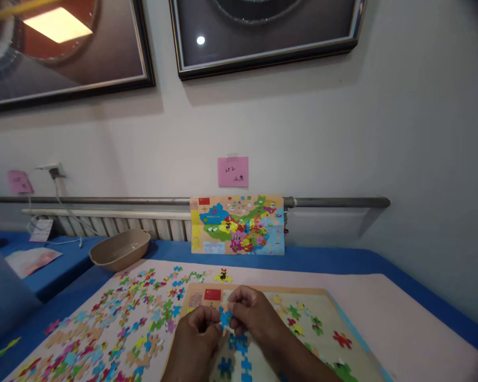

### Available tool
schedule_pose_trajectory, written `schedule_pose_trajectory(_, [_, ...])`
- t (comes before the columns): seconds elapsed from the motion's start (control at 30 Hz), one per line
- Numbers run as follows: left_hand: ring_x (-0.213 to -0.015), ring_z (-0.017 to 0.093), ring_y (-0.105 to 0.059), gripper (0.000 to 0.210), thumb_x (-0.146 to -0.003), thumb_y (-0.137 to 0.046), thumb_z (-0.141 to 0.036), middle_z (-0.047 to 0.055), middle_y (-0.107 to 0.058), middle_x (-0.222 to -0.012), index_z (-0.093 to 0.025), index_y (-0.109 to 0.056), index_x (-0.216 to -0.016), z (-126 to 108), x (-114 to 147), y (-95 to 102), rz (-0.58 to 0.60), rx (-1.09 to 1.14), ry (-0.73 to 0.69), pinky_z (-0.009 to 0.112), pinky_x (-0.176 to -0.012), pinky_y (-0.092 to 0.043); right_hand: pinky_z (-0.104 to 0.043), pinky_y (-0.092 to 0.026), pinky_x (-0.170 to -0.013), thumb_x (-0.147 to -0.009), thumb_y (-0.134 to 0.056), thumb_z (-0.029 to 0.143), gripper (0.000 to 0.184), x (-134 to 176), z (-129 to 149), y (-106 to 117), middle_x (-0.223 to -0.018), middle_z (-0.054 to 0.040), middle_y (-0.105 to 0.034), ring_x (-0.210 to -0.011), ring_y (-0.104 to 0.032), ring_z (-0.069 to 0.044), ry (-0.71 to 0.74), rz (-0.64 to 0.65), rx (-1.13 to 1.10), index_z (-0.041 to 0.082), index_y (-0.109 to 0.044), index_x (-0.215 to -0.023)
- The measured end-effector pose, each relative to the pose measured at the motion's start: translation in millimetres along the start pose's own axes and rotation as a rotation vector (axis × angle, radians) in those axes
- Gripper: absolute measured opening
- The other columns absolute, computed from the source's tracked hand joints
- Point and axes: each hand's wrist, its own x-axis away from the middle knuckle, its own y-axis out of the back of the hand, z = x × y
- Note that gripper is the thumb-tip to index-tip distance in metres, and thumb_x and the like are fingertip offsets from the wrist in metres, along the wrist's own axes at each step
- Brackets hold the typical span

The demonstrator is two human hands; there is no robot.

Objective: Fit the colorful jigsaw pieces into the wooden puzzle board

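Blue jigsaw piece (225,318), one, above the puzzle board (327,303), pinched between your left hand (199,335) and right hand (258,316): best held lightly by its edges, tabs matched to sockets before you press.

1. Up it was, a blue puzzle piece (225,317), held over the board toward its far-left corner!
2. The puzzle board (356,329) lay flat, tan along the far edge, light blue down the right.
3. Blue pieces (239,343) clustered on its left half, trailing toward the near edge.
4. A red piece (342,340) sat near the right edge.
5. And loose pieces (79,337), every colour, sprawled toward the table's (326,259) left edge!
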Motion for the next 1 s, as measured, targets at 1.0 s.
schedule_pose_trajectory(1.0, [-0.053, 0.010, -0.050, 0.027, -0.061, -0.077, -0.038, -0.001, -0.062, -0.062, -0.015, -0.070, -0.073, -63, 8, 0.8, 0.124, -0.051, -0.114, 0.022, -0.052, -0.039, -0.025, -0.047, -0.058, -0.068, -0.076, 0.047, 0.037, 21, 52, 8, -0.063, -0.0010, -0.067, -0.059, -0.062, -0.014, 0.104, 0.017, -0.053, 0.017, -0.060, -0.083])
